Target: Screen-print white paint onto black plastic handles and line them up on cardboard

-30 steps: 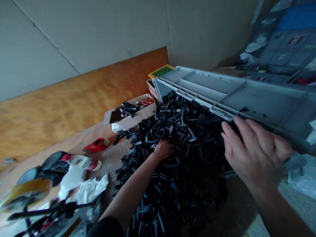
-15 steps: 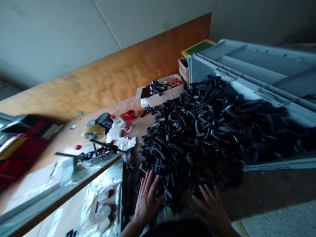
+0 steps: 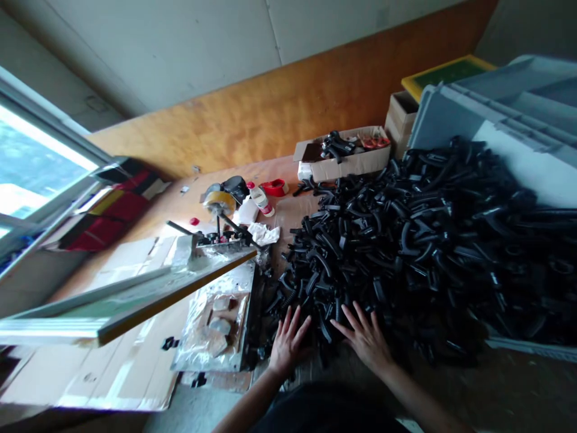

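A large heap of black curved plastic parts [image 3: 360, 240] spreads over the table; their exact kind is hard to make out. At the heap's near left edge, my left hand [image 3: 287, 344] lies over the parts with its fingers spread. My right hand [image 3: 366, 338] reaches onto the near edge a little to the right, palm down and fingers apart. Neither hand has a part in its grip. The heap runs back to the right, into the mouth of a grey plastic bin [image 3: 518, 144] lying on its side.
Left of the heap stands a printing-type frame [image 3: 180, 294] tilted over a plate [image 3: 211, 361] covered in shiny film. Behind are a tape roll [image 3: 219, 201], a bottle [image 3: 260, 198], crumpled tissue [image 3: 264, 233], a red tape ring [image 3: 274, 187] and an open cardboard box [image 3: 351, 165]. Flattened cardboard [image 3: 103, 367] lies far left.
The view has swung left, so things sit further right in it. My right hand has come nearer to my left and onto the heap's edge. Both hands stay spread.
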Available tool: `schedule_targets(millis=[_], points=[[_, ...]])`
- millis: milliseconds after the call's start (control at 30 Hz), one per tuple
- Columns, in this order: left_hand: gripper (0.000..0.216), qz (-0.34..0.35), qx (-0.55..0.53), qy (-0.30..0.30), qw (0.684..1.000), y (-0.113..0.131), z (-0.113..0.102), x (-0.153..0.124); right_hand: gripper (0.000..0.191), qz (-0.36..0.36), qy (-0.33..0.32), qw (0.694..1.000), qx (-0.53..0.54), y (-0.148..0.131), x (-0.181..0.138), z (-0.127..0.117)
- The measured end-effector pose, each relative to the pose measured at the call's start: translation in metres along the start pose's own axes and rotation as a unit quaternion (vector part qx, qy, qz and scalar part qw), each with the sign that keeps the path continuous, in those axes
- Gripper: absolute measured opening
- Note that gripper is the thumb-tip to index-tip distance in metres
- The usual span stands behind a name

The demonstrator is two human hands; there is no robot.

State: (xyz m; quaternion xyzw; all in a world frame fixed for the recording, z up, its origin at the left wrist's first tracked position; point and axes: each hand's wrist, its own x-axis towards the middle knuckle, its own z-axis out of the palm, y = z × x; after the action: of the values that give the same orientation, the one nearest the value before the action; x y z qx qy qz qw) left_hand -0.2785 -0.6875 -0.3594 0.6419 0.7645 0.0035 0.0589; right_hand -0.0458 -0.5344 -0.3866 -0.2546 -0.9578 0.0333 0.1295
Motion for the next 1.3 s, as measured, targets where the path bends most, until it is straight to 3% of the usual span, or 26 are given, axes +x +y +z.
schedule_targets(millis=[133, 267, 333, 433, 500, 567, 667, 767, 867, 933, 1033, 1133, 1200, 1300], points=[[0.089, 0.008, -0.036, -0.051, 0.998, 0.003, -0.014, 0.035, 0.078, 0.012, -0.010, 1.000, -0.007, 0.003, 0.015, -0.001], [0.088, 0.002, -0.059, -0.088, 0.994, 0.005, -0.025, 0.049, 0.074, 0.011, -0.024, 1.000, 0.004, 0.001, 0.026, -0.017], [0.088, -0.001, -0.067, -0.093, 0.993, 0.006, -0.029, 0.049, 0.063, 0.002, -0.036, 0.999, 0.012, -0.002, 0.027, -0.035], [0.088, -0.002, -0.088, -0.084, 0.993, 0.008, -0.033, 0.045, 0.031, -0.010, -0.061, 0.998, 0.031, -0.003, 0.035, -0.071], [0.086, 0.003, -0.109, -0.069, 0.992, 0.007, -0.039, 0.042, 0.024, 0.025, -0.062, 0.997, 0.049, -0.001, 0.054, -0.096], [0.081, 0.016, -0.133, -0.042, 0.990, 0.003, -0.047, 0.036, 0.028, 0.085, -0.031, 0.994, 0.053, -0.001, 0.085, -0.115], [0.068, 0.047, -0.160, 0.017, 0.986, -0.013, -0.067, 0.021, 0.032, 0.154, 0.024, 0.988, 0.009, -0.010, 0.145, -0.122], [0.058, 0.080, -0.188, 0.097, 0.974, -0.050, -0.090, -0.002, 0.036, 0.194, -0.011, 0.980, -0.045, -0.026, 0.192, -0.105], [0.047, 0.075, -0.220, 0.172, 0.957, -0.108, -0.110, -0.037, 0.037, 0.255, -0.058, 0.964, -0.047, -0.032, 0.214, -0.082], [0.039, 0.041, -0.235, 0.205, 0.949, -0.158, -0.116, -0.068, 0.036, 0.307, -0.037, 0.951, -0.029, -0.033, 0.215, -0.075], [0.030, -0.038, -0.254, 0.227, 0.940, -0.239, -0.112, -0.119, 0.039, 0.342, 0.060, 0.937, -0.025, -0.057, 0.209, -0.078], [0.027, -0.130, -0.297, 0.208, 0.923, -0.311, -0.101, -0.157, 0.039, 0.252, 0.105, 0.962, 0.015, -0.129, 0.206, -0.077], [0.027, -0.164, -0.350, 0.188, 0.903, -0.345, -0.098, -0.167, 0.040, 0.126, 0.051, 0.987, 0.086, -0.196, 0.210, -0.064], [0.027, -0.165, -0.418, 0.199, 0.871, -0.374, -0.104, -0.160, 0.048, -0.022, -0.050, 0.991, 0.124, -0.288, 0.225, -0.032]])
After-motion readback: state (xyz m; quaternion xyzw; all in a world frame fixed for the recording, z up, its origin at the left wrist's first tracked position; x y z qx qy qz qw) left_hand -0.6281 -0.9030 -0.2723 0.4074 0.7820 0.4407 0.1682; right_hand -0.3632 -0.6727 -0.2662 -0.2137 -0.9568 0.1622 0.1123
